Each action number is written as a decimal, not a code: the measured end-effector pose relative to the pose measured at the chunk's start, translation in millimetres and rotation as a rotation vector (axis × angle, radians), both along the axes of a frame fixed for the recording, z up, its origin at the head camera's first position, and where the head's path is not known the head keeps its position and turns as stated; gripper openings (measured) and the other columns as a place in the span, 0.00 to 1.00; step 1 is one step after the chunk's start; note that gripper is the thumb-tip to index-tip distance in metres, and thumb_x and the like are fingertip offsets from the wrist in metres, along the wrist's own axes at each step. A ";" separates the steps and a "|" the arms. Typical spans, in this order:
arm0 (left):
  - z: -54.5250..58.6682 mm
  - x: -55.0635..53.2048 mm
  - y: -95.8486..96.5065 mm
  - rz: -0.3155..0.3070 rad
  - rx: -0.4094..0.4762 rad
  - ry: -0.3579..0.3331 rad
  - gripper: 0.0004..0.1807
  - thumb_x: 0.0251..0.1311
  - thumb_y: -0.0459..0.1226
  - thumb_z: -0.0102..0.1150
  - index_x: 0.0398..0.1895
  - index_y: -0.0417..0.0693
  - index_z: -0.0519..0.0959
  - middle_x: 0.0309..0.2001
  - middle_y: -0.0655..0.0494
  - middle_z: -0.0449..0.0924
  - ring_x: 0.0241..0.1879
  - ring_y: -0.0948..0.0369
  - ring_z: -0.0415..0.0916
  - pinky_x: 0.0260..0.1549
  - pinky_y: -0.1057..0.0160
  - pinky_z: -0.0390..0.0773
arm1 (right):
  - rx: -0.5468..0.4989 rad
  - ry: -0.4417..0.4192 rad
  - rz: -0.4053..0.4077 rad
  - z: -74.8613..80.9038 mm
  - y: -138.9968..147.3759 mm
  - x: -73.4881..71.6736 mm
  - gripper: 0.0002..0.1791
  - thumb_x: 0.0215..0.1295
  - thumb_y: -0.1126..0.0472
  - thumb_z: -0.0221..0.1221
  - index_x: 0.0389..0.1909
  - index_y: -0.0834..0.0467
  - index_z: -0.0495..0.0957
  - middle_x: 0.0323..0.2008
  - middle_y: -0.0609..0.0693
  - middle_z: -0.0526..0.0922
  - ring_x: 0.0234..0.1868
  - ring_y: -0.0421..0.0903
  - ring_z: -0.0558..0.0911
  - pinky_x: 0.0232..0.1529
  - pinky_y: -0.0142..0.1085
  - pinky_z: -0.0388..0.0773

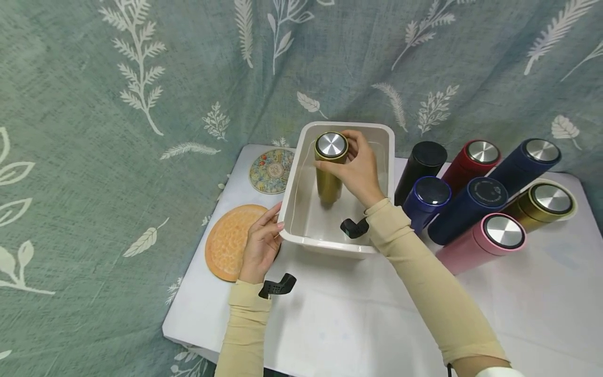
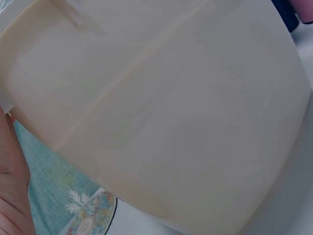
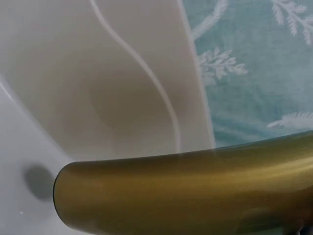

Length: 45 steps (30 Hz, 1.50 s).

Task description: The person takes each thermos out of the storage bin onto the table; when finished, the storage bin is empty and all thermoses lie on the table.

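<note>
A gold thermos flask (image 1: 330, 180) with a silver-topped lid stands roughly upright inside a white plastic bin (image 1: 325, 243). My right hand (image 1: 360, 167) grips the flask near its top, thumb on the near side and fingers behind. In the right wrist view the flask (image 3: 181, 193) lies across the lower part, its base close to the bin floor (image 3: 24, 147), with a dark shadow beside it. At the bin's left front corner, my left hand (image 1: 261, 243) holds the rim. The left wrist view shows the bin's outer wall (image 2: 171, 122) and part of that hand (image 2: 12, 181).
Right of the bin stand several flasks: black (image 1: 419, 170), red (image 1: 471, 165), blue (image 1: 426, 201), navy (image 1: 471, 209), another navy (image 1: 525, 162), gold (image 1: 539, 207) and pink (image 1: 485, 243). On the left lie an orange round mat (image 1: 231, 243) and a patterned round mat (image 1: 270, 170). A leaf-print curtain (image 1: 188, 78) hangs behind.
</note>
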<state>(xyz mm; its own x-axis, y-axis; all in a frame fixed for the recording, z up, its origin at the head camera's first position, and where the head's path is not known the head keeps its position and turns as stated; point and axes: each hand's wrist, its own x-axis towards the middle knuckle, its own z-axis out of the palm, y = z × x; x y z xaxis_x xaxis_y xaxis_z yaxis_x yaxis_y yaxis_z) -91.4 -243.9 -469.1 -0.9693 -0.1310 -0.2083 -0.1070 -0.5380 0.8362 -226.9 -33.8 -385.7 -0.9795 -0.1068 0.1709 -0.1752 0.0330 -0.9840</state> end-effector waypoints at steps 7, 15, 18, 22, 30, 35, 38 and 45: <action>0.0 0.1 -0.4 0.001 0.005 0.011 0.31 0.62 0.21 0.46 0.72 0.35 0.64 0.49 0.56 0.84 0.44 0.65 0.84 0.36 0.72 0.83 | -0.119 0.085 0.012 24.8 15.2 19.9 0.40 0.45 0.63 0.78 0.61 0.57 0.70 0.58 0.55 0.81 0.61 0.45 0.80 0.68 0.36 0.75; -1.0 1.0 -0.1 0.005 0.015 -0.008 0.31 0.63 0.21 0.45 0.72 0.35 0.64 0.49 0.57 0.84 0.44 0.65 0.83 0.37 0.72 0.83 | -0.173 0.182 -0.011 65.1 34.5 53.5 0.37 0.45 0.67 0.77 0.57 0.56 0.73 0.53 0.52 0.84 0.56 0.44 0.82 0.60 0.34 0.79; -1.7 0.8 1.3 0.004 0.015 -0.007 0.31 0.63 0.21 0.45 0.72 0.35 0.64 0.49 0.57 0.84 0.44 0.66 0.83 0.36 0.72 0.82 | -0.201 0.224 -0.038 77.5 43.1 67.8 0.36 0.43 0.69 0.77 0.56 0.56 0.74 0.50 0.50 0.84 0.55 0.46 0.83 0.57 0.32 0.80; -2.8 0.3 2.3 0.003 0.010 -0.008 0.31 0.63 0.21 0.45 0.72 0.35 0.64 0.50 0.57 0.84 0.44 0.65 0.83 0.35 0.72 0.82 | -0.292 0.287 -0.040 90.1 55.5 85.4 0.37 0.40 0.75 0.76 0.55 0.60 0.74 0.48 0.51 0.85 0.52 0.48 0.83 0.51 0.30 0.81; -3.1 1.5 0.2 0.009 -0.004 -0.011 0.31 0.63 0.21 0.45 0.72 0.36 0.65 0.49 0.56 0.83 0.44 0.64 0.83 0.36 0.72 0.82 | -0.428 0.338 -0.052 108.3 77.6 117.3 0.41 0.31 0.88 0.71 0.54 0.66 0.75 0.47 0.59 0.83 0.50 0.52 0.83 0.51 0.33 0.83; -3.0 3.3 -2.8 0.013 -0.009 -0.010 0.30 0.63 0.21 0.45 0.71 0.37 0.67 0.50 0.55 0.83 0.46 0.63 0.83 0.39 0.71 0.83 | -0.500 0.355 -0.069 106.7 91.2 134.4 0.43 0.26 0.91 0.68 0.54 0.71 0.74 0.48 0.61 0.83 0.52 0.54 0.83 0.51 0.34 0.85; -3.0 2.7 -3.1 0.009 -0.002 -0.009 0.30 0.63 0.21 0.46 0.70 0.39 0.68 0.49 0.55 0.84 0.46 0.63 0.83 0.40 0.70 0.83 | -0.542 0.372 -0.073 100.1 103.0 141.9 0.45 0.24 0.95 0.64 0.56 0.75 0.72 0.49 0.65 0.82 0.52 0.55 0.83 0.49 0.36 0.85; -3.3 0.9 0.1 0.017 0.016 -0.015 0.30 0.62 0.21 0.46 0.69 0.38 0.69 0.47 0.55 0.84 0.44 0.63 0.83 0.38 0.70 0.83 | -0.633 0.338 -0.163 80.7 131.8 156.2 0.45 0.23 0.99 0.57 0.55 0.79 0.70 0.49 0.68 0.81 0.49 0.57 0.84 0.47 0.36 0.86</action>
<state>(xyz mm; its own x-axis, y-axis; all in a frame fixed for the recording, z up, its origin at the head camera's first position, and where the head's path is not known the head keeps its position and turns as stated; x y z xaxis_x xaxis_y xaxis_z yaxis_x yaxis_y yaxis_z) -90.4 -243.8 -472.3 -0.9636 -0.1438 -0.2253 -0.1106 -0.5528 0.8259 -70.7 98.0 -305.0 -0.8574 0.2547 0.4472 -0.5139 -0.4718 -0.7165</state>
